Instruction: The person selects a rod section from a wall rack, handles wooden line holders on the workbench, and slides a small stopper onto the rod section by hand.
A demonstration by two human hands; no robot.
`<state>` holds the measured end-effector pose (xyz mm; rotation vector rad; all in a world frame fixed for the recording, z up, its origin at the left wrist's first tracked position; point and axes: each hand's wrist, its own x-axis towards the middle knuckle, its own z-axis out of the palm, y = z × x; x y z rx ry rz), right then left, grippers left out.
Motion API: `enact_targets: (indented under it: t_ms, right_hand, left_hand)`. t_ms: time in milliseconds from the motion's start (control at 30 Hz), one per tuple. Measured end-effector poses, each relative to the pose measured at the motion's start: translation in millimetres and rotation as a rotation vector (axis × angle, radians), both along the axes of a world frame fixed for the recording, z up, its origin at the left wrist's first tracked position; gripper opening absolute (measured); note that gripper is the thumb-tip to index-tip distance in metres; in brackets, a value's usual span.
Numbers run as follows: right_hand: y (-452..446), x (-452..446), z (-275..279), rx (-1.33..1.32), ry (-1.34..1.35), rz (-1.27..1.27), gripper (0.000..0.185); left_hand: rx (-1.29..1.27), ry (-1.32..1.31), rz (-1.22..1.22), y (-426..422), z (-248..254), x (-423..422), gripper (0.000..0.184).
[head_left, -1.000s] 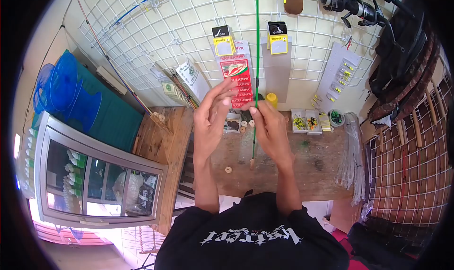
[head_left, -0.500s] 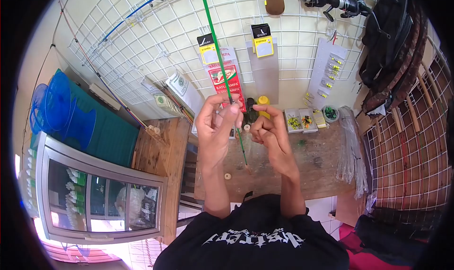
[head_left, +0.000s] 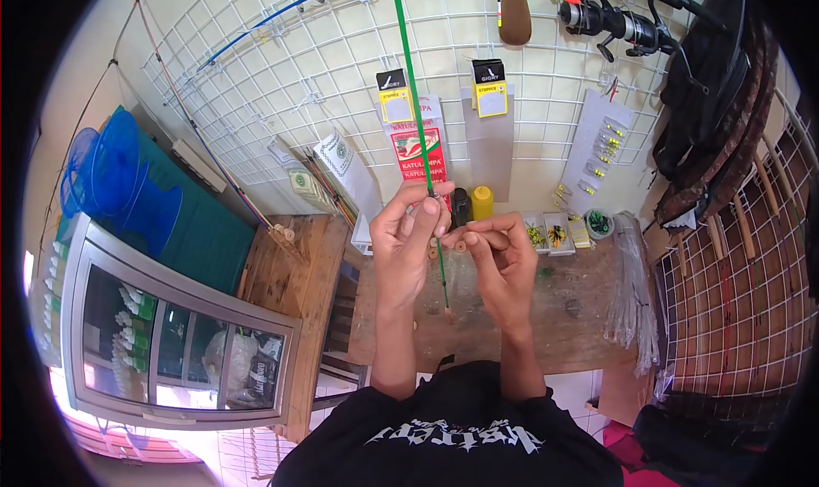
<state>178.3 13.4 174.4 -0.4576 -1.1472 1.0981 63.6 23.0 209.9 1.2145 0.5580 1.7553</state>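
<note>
A slim green fishing rod blank (head_left: 409, 69) runs from the top of the view down past the workbench's middle, tilted slightly. My left hand (head_left: 408, 239) pinches it between thumb and fingers, close to a small dark fitting or binding (head_left: 433, 195) on the rod. Close by on the right, my right hand (head_left: 503, 269) has its thumb and fingers pressed together, fingertips just beside the left hand's fingers and the rod. Whatever it may hold is too small to make out. The rod's thin lower end hangs over the wooden bench (head_left: 563, 316).
A white wire grid (head_left: 299, 52) carries hanging packets and a fishing reel (head_left: 610, 22). Along the bench's back stand a yellow bottle (head_left: 482, 204) and small trays of lures (head_left: 556, 235). Plastic sleeves (head_left: 630, 291) lie at right. A glass-fronted cabinet (head_left: 179, 342) stands at left.
My right hand has come in against the left hand's fingers, its thumb and fingertips now together. My left hand keeps its pinch on the rod. The whole view has shifted slightly.
</note>
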Motion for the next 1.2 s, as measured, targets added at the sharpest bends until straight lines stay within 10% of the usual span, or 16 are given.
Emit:
enact_targets:
  t_ms: [1200]
  right_hand:
    - [3, 0, 19, 0.117, -0.074, -0.284, 0.017]
  left_hand:
    - [-0.039, 0.056, 0.006, -10, 8, 4, 0.011]
